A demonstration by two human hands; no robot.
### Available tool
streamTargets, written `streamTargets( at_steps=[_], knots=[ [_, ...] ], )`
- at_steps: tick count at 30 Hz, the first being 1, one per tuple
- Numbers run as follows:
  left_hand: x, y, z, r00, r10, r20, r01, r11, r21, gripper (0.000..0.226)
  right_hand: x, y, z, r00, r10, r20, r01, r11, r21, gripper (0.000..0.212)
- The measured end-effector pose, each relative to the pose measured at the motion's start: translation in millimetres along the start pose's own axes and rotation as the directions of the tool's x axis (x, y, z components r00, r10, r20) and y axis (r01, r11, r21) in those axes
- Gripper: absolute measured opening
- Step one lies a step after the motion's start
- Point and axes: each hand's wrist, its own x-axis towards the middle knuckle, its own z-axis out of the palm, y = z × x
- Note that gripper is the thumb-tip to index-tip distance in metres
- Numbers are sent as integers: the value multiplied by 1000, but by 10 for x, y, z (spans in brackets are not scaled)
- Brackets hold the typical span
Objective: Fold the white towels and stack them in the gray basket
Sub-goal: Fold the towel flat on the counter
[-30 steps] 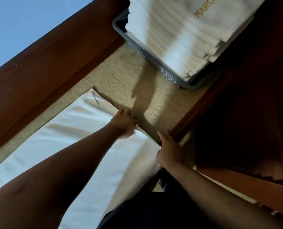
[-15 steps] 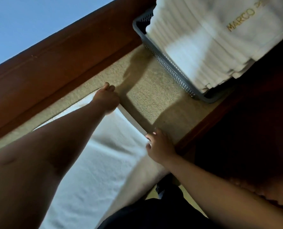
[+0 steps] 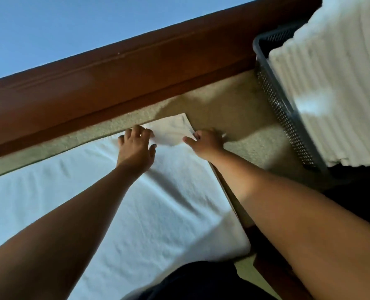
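Right hand (image 3: 205, 144) has slid up to meet left hand (image 3: 136, 146) | white towel (image 3: 158, 202) flat on beige surface (image 3: 233, 105), far corner between both hands | left fingers spread, pressing it | right fingers curled, pinching its right edge | gray basket (image 3: 283, 118) at far-right corner.

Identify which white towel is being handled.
The spread towel, lying flat on the beige carpet: the left hand rests on it and the right hand grips its edge. The folded towels sit stacked in the gray basket, untouched.
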Motion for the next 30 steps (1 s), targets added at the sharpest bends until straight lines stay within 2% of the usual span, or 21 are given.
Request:
streamTargets(
  at_steps=[4,9,12,14,18,21,26,30],
  knots=[
    [-383,-298,69,998,56,12,-55,998,-31,35,406,-349,-81,993,-10,119,-1,996,88,28],
    [-694,-375,163,999,41,10,-40,997,-60,35,591,-452,-134,988,153,-21,-146,969,199,42],
    [-863,-294,227,998,59,12,-58,995,-87,37,473,-424,-47,981,160,-108,-138,972,190,42],
    [-981,-189,268,997,78,27,-74,992,-106,40,289,-337,12,984,142,-112,-118,973,198,43],
    [-1286,114,339,990,113,84,-101,986,-135,45,-333,123,96,994,75,-81,-65,991,120,30],
    [-1626,344,417,980,94,172,-71,988,-135,48,-951,556,143,996,78,-35,-76,996,45,24],
    [-2264,684,503,942,43,334,-2,993,-121,58,-1809,1267,221,989,142,41,-135,981,-142,25],
    [-2659,902,521,901,19,433,8,998,-60,69,-2096,1575,225,992,97,86,-74,969,-234,24]
  ],
)
